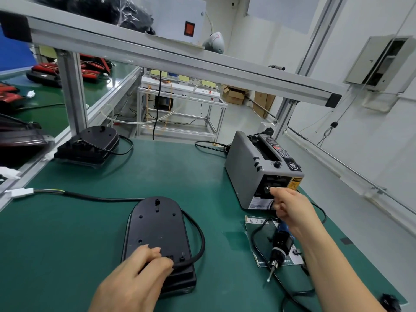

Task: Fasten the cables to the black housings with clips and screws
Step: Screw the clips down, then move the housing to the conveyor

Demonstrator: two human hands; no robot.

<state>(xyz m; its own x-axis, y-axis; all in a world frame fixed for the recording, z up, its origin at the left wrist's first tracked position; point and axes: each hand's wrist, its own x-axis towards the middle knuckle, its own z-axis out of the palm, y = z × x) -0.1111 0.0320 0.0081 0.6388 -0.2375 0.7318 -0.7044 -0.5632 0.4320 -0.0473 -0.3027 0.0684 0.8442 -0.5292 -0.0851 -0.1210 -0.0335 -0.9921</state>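
A black housing (pixel 157 228) lies flat on the green mat in front of me. Its black cable (pixel 198 239) loops around the right side and runs left to a white connector (pixel 21 192). My left hand (pixel 144 266) presses the cable onto the housing's near end. My right hand (pixel 290 207) is at the front outlet of a grey tape dispenser (pixel 258 167), fingers pinched there; what they hold is too small to tell. An electric screwdriver (pixel 280 244) lies on the mat below that hand.
A second black housing (pixel 94 145) with its cable sits at the back left near an aluminium post (pixel 72 93). Red and black lamp parts lie on the left bench. A paper card (pixel 261 235) lies under the screwdriver.
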